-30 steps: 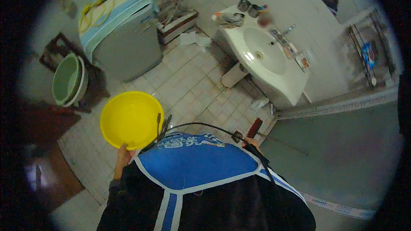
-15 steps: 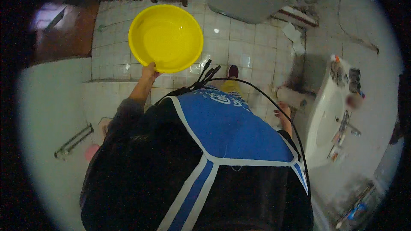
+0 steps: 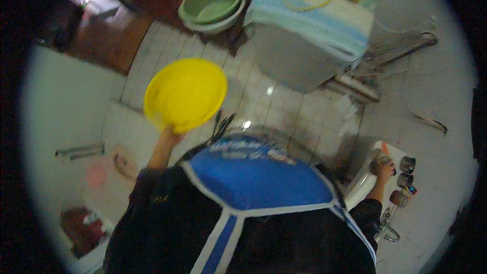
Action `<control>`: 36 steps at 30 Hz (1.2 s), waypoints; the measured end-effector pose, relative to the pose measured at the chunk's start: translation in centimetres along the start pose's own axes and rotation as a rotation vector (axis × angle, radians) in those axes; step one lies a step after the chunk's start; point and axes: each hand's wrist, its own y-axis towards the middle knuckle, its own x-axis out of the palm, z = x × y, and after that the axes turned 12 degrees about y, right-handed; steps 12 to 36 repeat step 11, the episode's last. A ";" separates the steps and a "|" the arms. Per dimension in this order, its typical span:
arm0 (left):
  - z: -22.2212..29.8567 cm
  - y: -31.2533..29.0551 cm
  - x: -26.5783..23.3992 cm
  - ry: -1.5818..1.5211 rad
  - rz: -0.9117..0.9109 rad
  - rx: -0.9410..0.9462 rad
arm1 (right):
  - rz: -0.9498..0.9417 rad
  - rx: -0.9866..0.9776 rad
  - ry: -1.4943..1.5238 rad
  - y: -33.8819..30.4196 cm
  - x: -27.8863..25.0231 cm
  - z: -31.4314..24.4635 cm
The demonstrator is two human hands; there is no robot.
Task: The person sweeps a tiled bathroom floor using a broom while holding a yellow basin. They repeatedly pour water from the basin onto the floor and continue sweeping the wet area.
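Observation:
My left hand [image 3: 172, 136] grips the near rim of a round yellow basin [image 3: 187, 94], which is tilted out in front of me and looks empty. To the right, my right hand [image 3: 386, 168] is at the far corner of the white washbasin [image 3: 361, 176], its fingers curled round a small dark object [image 3: 378, 164]. Blur and the fingers hide what kind of thing that is. Beside it on the ledge stand dark cups [image 3: 407, 164] and a reddish-brown cup [image 3: 398, 199]. An orange item [image 3: 385, 149] lies at the corner.
Ahead, stacked green and white basins [image 3: 210, 5] rest on a dark stand. A grey appliance [image 3: 299, 61] draped with a striped towel [image 3: 324, 7] and a yellow hose stands on the tiled floor [image 3: 248, 101]. A metal faucet [image 3: 390, 233] is at the washbasin.
My right hand has moved from beside my body up to the washbasin corner and closed on the dark object. The view has shifted; my left hand keeps the yellow basin, now more tilted.

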 end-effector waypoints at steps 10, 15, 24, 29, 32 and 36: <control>-2.2 -9.0 -9.2 0.261 -0.367 -0.110 | -0.313 0.228 0.325 1.4 -8.1 -4.3; -2.3 -9.7 -10.0 0.252 -0.353 -0.100 | -0.317 0.247 0.350 1.7 -8.2 -4.7; -2.3 -9.7 -10.0 0.252 -0.353 -0.100 | -0.317 0.247 0.350 1.7 -8.2 -4.7; -2.3 -9.7 -10.0 0.252 -0.353 -0.100 | -0.317 0.247 0.350 1.7 -8.2 -4.7; -2.3 -9.7 -10.0 0.252 -0.353 -0.100 | -0.317 0.247 0.350 1.7 -8.2 -4.7; -2.3 -9.7 -10.0 0.252 -0.353 -0.100 | -0.317 0.247 0.350 1.7 -8.2 -4.7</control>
